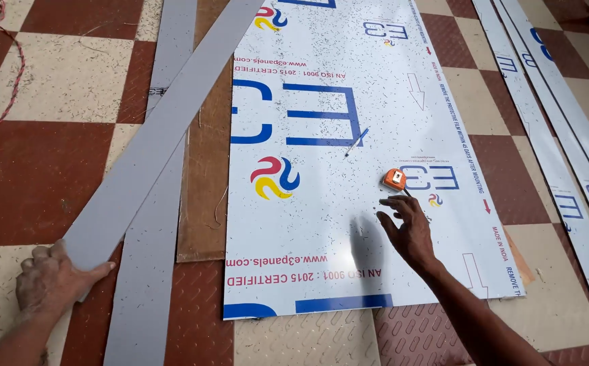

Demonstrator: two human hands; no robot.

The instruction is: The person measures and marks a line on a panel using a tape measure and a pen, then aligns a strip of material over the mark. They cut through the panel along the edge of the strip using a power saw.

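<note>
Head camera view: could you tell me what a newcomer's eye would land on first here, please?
The big white panel with blue, red and yellow printing lies flat on the checkered floor, filling the middle. On it, the right hand reaches toward a small orange tape measure, with a pen lying further up. At lower left, the left hand presses the near end of a long grey strip running diagonally.

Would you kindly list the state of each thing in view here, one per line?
left hand: grip closed on the near end of the grey strip, which lies slanted across another strip.
right hand: open, fingers spread over the white panel, just short of the tape measure.
tape measure: orange, resting on the panel, unheld.
pen: lying loose on the panel.
white panel: flat on the floor, protective film on.
</note>
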